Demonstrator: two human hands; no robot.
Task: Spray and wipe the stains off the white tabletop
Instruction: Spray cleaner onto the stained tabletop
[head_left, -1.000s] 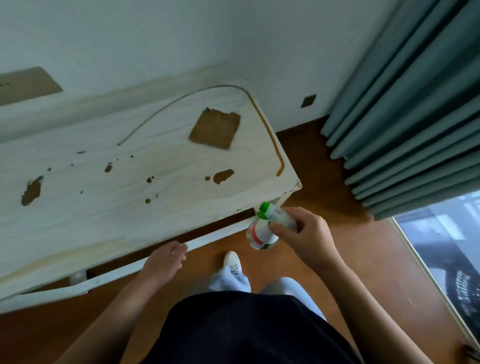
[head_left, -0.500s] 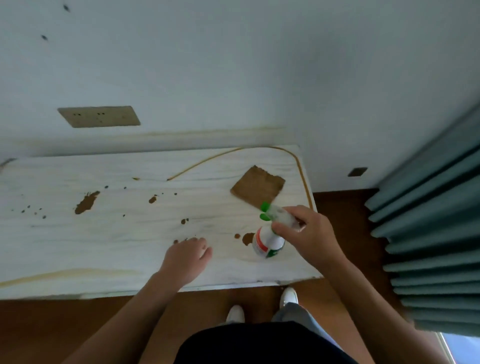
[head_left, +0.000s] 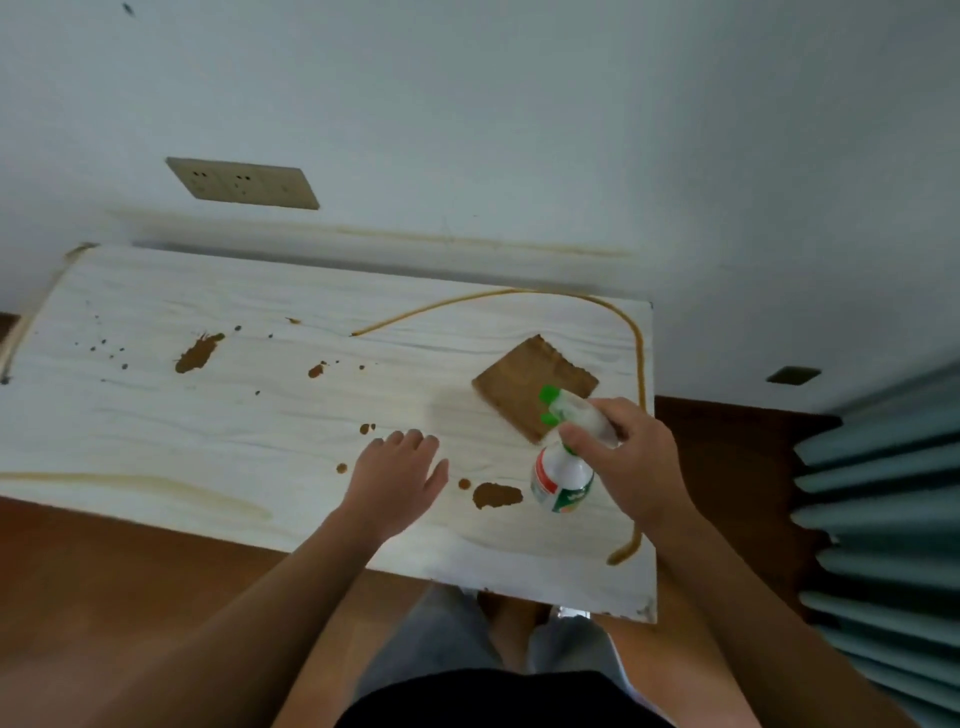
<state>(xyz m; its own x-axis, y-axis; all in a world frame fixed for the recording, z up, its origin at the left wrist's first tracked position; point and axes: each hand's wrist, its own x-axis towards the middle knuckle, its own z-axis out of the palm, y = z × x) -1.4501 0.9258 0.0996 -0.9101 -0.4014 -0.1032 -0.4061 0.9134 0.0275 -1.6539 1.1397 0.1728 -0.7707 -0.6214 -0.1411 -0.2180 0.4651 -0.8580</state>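
A white surface (head_left: 156, 426) stands against a pale wall with a socket plate (head_left: 244, 183) above it, a wooden floor (head_left: 104, 561) below and a grey-green curtain (head_left: 883, 493) to the right. Brown stains dot the top: a large blot (head_left: 496, 495) near the front edge, a smear (head_left: 197, 353) well to the left, small specks between them, and a thin brown line (head_left: 641, 364) curving along the back and right edges.

The likeliest slip is a misdirected spray. The nozzle of the spray bottle (head_left: 563, 478) seems to point left and away, so the mist could land on the left hand (head_left: 395, 478) or on the brown square cloth (head_left: 519, 384) lying just behind the bottle, and not on the stains. A higher aim could wet the wall near the socket plate. One burst will probably not reach the far-left specks.

The right hand (head_left: 634, 457) holds the bottle tilted above the surface, its fingers (head_left: 576, 434) wrapped round the neck at the trigger. The left hand is spread palm-down over the surface just left of the blot, fingers relaxed and holding nothing; whether it touches the top cannot be told.
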